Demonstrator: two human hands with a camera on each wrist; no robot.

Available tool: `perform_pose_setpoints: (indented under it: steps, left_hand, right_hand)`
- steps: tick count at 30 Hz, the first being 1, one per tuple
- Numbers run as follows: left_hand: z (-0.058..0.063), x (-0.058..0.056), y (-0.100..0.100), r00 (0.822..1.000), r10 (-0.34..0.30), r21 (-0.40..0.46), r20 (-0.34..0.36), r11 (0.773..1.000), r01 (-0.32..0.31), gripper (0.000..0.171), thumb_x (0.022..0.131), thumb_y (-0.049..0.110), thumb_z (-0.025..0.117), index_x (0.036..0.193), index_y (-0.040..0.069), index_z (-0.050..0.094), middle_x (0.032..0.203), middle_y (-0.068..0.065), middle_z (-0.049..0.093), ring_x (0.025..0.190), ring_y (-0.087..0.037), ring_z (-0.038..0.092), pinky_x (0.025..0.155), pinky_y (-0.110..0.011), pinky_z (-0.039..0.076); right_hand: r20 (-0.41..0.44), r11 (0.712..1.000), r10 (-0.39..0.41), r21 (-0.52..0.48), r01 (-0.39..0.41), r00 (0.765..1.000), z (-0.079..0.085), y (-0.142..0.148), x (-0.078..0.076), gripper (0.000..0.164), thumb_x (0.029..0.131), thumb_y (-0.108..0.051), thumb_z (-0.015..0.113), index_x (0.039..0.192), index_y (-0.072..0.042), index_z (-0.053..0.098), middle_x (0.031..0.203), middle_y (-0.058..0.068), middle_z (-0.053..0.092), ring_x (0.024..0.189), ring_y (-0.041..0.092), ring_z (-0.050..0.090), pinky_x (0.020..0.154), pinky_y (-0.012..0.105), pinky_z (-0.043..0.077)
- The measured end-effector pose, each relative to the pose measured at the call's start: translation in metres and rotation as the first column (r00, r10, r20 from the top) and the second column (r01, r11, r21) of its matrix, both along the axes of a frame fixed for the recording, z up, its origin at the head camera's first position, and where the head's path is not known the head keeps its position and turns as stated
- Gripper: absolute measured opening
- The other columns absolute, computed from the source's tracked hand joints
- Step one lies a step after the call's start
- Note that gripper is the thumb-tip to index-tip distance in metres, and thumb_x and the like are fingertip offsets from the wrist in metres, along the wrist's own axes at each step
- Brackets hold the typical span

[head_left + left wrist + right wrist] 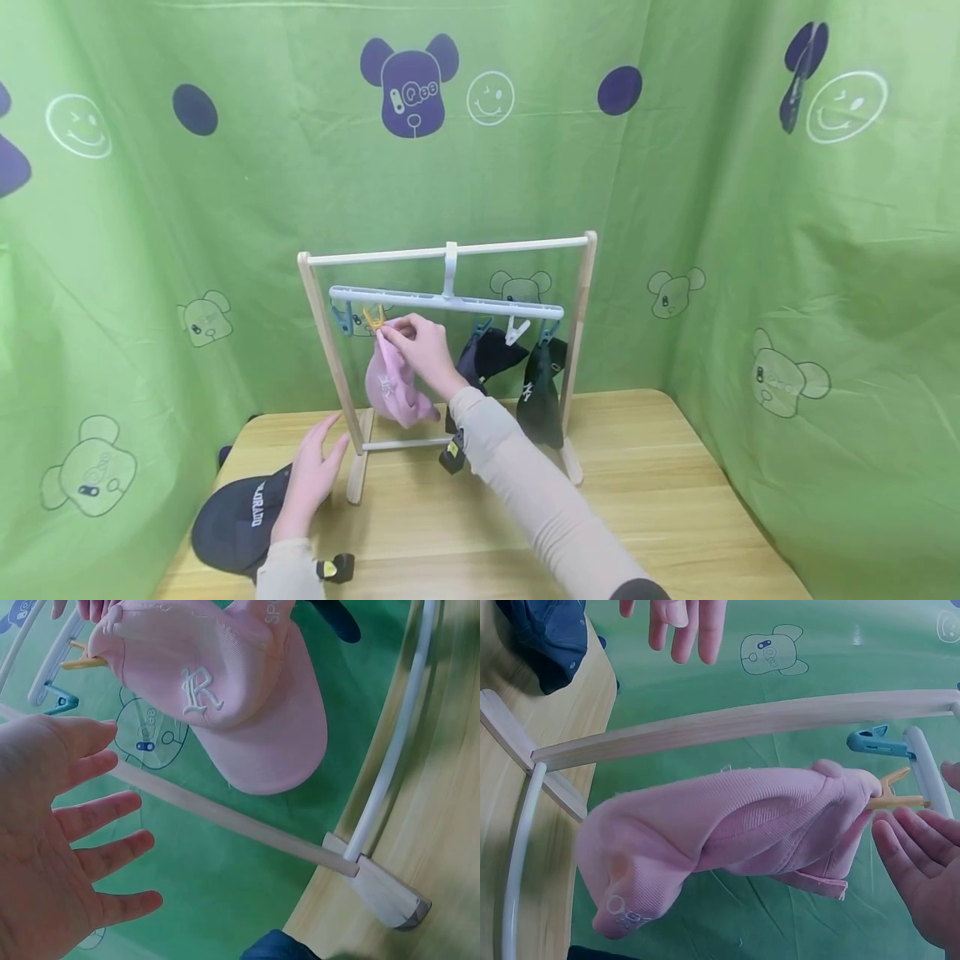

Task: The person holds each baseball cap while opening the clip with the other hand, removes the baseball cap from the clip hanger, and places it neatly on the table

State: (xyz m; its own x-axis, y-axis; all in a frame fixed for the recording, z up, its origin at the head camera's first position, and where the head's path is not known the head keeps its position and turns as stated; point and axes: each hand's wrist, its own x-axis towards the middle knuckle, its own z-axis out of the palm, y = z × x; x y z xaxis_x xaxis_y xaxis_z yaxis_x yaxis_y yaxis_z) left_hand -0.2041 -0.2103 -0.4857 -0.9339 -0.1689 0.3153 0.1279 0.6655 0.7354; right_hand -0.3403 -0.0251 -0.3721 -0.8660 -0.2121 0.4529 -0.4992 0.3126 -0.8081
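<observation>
Though left hand (311, 471) and right hand (423, 350) wide, pink cap (392, 379) lengthwise vertical, brim (274, 761) downward.

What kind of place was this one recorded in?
Likely a makeshift recording booth: green, cartoon-printed cloth hangs behind and on both sides of a wooden table, which bears a small rack hung with caps. The wider room isn't visible.
</observation>
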Motion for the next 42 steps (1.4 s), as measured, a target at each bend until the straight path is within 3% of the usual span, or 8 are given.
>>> perform_pose_setpoints:
  steps: [7, 16, 25, 42]
  left_hand:
    - [0.002, -0.008, 0.007, 0.999, -0.012, 0.014, -0.043, 1.000, 0.013, 0.047, 0.097, 0.019, 0.058, 0.140, 0.003, 0.048, 0.142, -0.028, 0.048, 0.132, -0.046, 0.044, 0.111, -0.061, 0.033]
    - [0.005, -0.016, 0.018, 0.999, -0.027, 0.056, -0.025, 0.998, 0.028, 0.050, 0.099, 0.029, 0.055, 0.144, 0.008, 0.045, 0.147, -0.024, 0.044, 0.136, -0.045, 0.041, 0.113, -0.062, 0.030]
    - [0.005, -0.021, 0.025, 0.999, -0.050, 0.068, 0.000, 0.996, 0.050, 0.058, 0.096, 0.038, 0.058, 0.145, 0.010, 0.044, 0.147, -0.020, 0.045, 0.138, -0.041, 0.040, 0.114, -0.061, 0.029]
    - [0.002, -0.027, 0.034, 0.997, -0.052, 0.042, -0.059, 0.998, 0.054, 0.061, 0.095, 0.038, 0.059, 0.144, 0.005, 0.044, 0.147, -0.024, 0.045, 0.135, -0.044, 0.043, 0.111, -0.061, 0.033]
  right_hand:
    - [-0.019, 0.999, 0.013, 0.041, -0.012, 1.000, -0.001, -0.002, -0.006, 0.041, 0.088, -0.031, 0.071, 0.119, -0.005, 0.065, 0.109, 0.010, 0.073, 0.097, 0.020, 0.071, 0.087, 0.024, 0.057]
    - [0.076, 0.982, 0.153, 0.097, -0.160, 0.985, -0.002, -0.003, -0.008, 0.062, 0.092, -0.035, 0.065, 0.142, -0.002, 0.045, 0.132, 0.014, 0.063, 0.118, 0.026, 0.064, 0.103, 0.035, 0.050]
    - [0.086, 0.974, 0.200, 0.092, -0.208, 0.976, -0.004, -0.006, -0.008, 0.052, 0.098, -0.027, 0.057, 0.144, -0.005, 0.044, 0.136, 0.016, 0.059, 0.122, 0.027, 0.062, 0.103, 0.033, 0.050]
    - [0.068, 0.971, 0.217, 0.087, -0.222, 0.974, -0.004, -0.010, -0.004, 0.050, 0.098, -0.025, 0.057, 0.141, -0.003, 0.046, 0.134, 0.017, 0.061, 0.120, 0.027, 0.063, 0.103, 0.032, 0.050]
